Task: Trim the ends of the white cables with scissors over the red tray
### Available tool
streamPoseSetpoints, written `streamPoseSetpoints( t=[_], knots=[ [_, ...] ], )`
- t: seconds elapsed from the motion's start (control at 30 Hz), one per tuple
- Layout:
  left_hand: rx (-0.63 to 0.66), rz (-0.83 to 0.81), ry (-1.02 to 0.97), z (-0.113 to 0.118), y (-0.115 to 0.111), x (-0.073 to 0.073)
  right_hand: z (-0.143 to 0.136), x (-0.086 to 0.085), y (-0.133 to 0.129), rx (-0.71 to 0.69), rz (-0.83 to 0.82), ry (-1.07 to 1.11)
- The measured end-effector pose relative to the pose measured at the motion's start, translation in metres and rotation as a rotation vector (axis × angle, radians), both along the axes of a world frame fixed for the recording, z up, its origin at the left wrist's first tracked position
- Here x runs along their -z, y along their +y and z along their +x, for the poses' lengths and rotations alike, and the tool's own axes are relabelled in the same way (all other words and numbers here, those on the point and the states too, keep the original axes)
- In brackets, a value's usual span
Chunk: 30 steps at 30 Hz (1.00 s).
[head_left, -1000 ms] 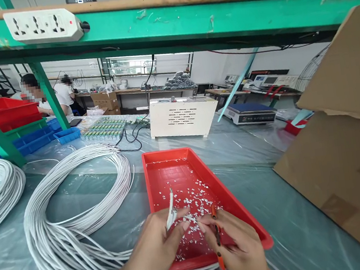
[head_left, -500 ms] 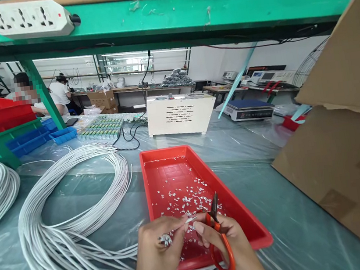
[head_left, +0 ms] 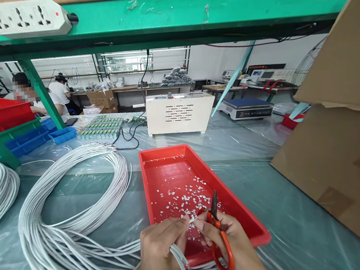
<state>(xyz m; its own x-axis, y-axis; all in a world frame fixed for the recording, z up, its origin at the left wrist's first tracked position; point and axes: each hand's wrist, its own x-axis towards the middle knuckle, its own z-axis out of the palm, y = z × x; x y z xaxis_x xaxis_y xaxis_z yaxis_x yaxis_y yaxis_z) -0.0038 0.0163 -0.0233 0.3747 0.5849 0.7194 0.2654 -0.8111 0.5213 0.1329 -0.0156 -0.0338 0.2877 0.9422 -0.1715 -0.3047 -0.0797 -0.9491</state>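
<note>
Above a red rectangular plastic tray (head_left: pixel 169 170), a slim white cable end (head_left: pixel 192 220) bridges the closed fingertips of the left hand (head_left: pixel 161 243), gripping white cables (head_left: pixel 178 256), and right hand (head_left: pixel 235 238), holding orange-handled metal scissors (head_left: pixel 215 217).

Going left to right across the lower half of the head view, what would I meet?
Leftmost cable coil, larger cable coil, left hand, right hand, cardboard. The red tray overlaps both hands.

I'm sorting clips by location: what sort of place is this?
Probably an electronics or cable assembly workshop. Coiled white cables lie beside a red plastic tray strewn with small scraps, and rows of what look like green circuit boards sit farther back.
</note>
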Motion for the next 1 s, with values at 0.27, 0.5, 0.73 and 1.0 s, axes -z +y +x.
streamPoseSetpoints(
  t=[0.27,0.5,0.73,1.0],
  knots=[
    [0.01,-0.09,-0.034,0.003,-0.003,0.0,-0.002,-0.003,0.002,0.036,-0.009,-0.002],
    [-0.002,-0.482,-0.055,0.003,-0.005,0.006,-0.003,-0.003,0.002,0.036,-0.034,0.02],
    [0.063,-0.691,-0.055,0.004,-0.005,-0.007,-0.002,-0.009,0.003,0.071,0.0,0.019],
    [0.0,-0.624,-0.164,0.005,-0.003,-0.007,0.005,-0.014,0.001,-0.019,0.012,0.011]
  ],
)
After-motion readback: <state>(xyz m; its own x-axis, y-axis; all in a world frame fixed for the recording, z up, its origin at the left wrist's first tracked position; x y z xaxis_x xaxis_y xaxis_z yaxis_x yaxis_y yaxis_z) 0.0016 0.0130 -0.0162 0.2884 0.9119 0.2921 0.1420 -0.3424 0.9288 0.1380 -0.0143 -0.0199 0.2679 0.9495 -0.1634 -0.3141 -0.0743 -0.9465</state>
